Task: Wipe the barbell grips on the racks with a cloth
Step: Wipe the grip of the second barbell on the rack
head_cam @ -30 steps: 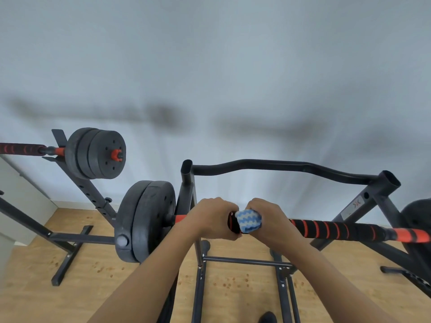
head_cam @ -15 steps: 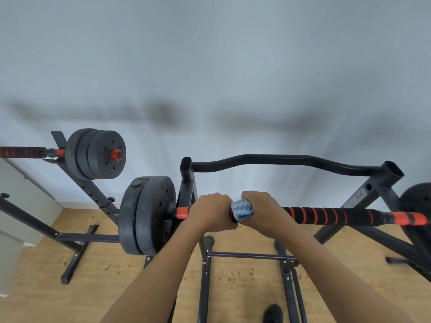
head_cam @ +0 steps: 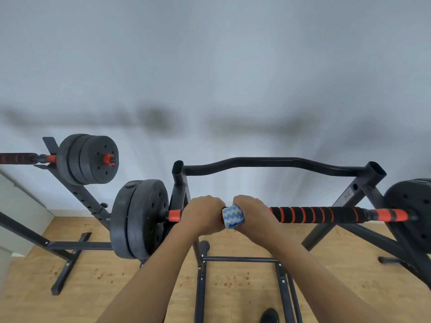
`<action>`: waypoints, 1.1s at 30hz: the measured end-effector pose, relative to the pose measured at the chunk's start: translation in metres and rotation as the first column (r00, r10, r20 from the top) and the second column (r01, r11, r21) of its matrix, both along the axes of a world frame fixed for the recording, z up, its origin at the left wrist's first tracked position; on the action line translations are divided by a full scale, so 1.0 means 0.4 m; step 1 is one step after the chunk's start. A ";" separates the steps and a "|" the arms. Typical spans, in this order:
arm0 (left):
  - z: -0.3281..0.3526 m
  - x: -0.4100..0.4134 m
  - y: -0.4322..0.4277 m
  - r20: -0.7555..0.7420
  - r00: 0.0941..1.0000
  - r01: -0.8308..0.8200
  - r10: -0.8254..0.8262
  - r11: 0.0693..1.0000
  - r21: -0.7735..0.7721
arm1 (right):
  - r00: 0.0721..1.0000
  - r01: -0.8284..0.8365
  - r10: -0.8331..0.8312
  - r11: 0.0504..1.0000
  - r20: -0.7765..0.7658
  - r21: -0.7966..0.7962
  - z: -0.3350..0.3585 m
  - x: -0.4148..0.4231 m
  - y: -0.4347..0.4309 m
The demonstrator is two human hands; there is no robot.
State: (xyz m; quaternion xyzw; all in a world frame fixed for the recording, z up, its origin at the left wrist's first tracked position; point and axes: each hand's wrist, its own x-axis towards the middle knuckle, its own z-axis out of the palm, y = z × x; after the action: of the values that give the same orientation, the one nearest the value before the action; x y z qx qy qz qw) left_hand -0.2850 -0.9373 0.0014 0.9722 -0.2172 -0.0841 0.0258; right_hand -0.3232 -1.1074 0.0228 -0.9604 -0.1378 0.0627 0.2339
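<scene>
A barbell with a black and red striped foam grip lies across a black rack in front of me. My left hand grips the bar near its left end, just right of the red sleeve. My right hand holds a blue and white zigzag cloth wrapped round the grip, touching my left hand. Black weight plates sit on the bar's left end, and another plate on the right end.
A second barbell with black plates rests on a separate rack at the left. The rack's black floor struts cross the wooden floor below my arms. My shoe shows at the bottom. A pale wall stands behind.
The view has shifted slightly, so the bar and plates sit further right and up. Both hands stay together on the left part of the grip with the cloth between them.
</scene>
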 end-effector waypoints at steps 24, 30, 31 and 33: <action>0.011 0.103 0.004 -0.274 0.962 -0.015 -0.012 0.995 -0.098 | 1.000 0.010 -0.010 0.999 0.011 0.032 0.016 0.059 -0.012; -0.043 0.009 0.018 0.317 0.948 0.078 -0.040 0.991 -0.108 | 0.999 0.020 -0.021 1.000 0.049 0.019 0.013 0.086 0.000; -0.039 0.008 0.012 0.305 0.952 0.046 -0.010 0.993 -0.109 | 0.998 0.017 -0.017 1.000 0.054 -0.001 0.014 0.088 0.003; -0.021 0.022 0.001 0.263 0.965 0.016 -0.001 0.998 -0.055 | 0.998 0.009 -0.007 0.999 0.057 -0.032 0.016 0.090 0.006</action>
State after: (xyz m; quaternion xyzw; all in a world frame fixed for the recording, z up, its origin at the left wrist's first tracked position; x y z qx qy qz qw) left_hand -0.2763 -0.9369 -0.0070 0.9727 -0.2251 0.0518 0.0237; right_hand -0.2873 -1.1052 0.0293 -0.9660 -0.1396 0.0365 0.2143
